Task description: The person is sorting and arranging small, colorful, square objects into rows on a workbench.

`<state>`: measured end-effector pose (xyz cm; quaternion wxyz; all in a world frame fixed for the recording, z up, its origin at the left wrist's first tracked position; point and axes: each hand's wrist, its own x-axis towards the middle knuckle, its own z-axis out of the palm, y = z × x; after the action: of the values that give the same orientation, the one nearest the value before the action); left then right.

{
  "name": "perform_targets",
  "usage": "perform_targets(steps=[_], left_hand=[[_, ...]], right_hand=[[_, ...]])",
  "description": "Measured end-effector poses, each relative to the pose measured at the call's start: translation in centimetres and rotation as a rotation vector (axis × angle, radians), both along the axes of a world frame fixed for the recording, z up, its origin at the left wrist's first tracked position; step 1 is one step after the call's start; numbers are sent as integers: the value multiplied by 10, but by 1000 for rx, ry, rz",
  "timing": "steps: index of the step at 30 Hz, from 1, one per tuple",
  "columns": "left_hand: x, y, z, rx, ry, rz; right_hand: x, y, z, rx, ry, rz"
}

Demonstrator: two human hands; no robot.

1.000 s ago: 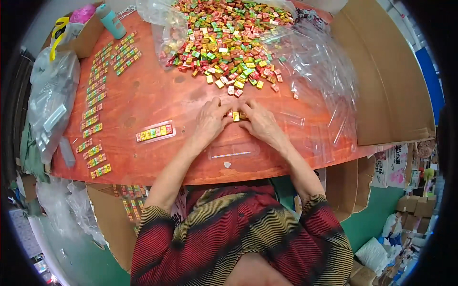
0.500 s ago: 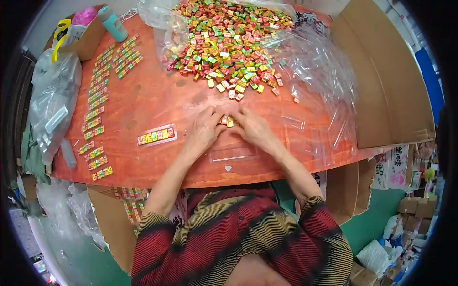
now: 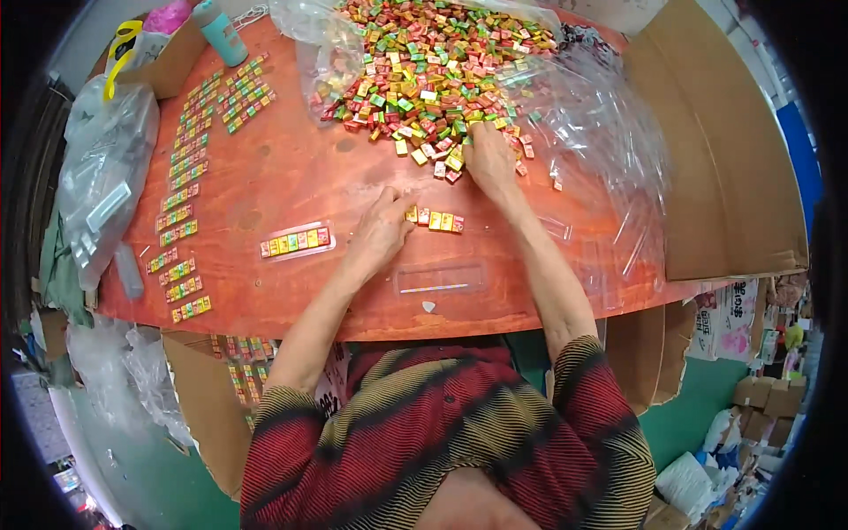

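Note:
A short row of small coloured boxes, red and yellow, lies on the table in front of me. At its left end my left hand has thumb and fingers closed about the end box. My right hand is at the near edge of a big heap of similar boxes. Its fingers are bent down together among them, and whatever is between the fingertips is hidden. An unfilled clear plastic tray lies nearer to me. Left of my left hand, another clear tray holds a row of boxes.
Several filled rows line the table's left side. Clear plastic bags and trays are piled at right, beside a tall cardboard box. A turquoise bottle and a bulging clear bag stand at the far left.
My right hand has left the row and moved forward to the heap. The row, mostly covered by both hands before, now shows. My left hand stays at its left end.

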<state>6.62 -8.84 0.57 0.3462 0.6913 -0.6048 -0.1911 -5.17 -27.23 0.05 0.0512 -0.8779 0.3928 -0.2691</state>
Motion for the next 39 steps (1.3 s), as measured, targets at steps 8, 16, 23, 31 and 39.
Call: perform_targets(steps=[8,16,23,31,39], left_hand=[[15,7,1,90,-55,26],[27,16,2,30,-79,37],[35,27,9,40,-64,74],[35,28,6,30,-26,32],[28,16,6,1,-85,-18]], right_hand=[[-13,86,21,73,14,428],[1,111,6,125,-134,486],[23,117,-1,145,-165,571],[0,116,22,162,-37,417],[-43,95,19,423,193,290]])
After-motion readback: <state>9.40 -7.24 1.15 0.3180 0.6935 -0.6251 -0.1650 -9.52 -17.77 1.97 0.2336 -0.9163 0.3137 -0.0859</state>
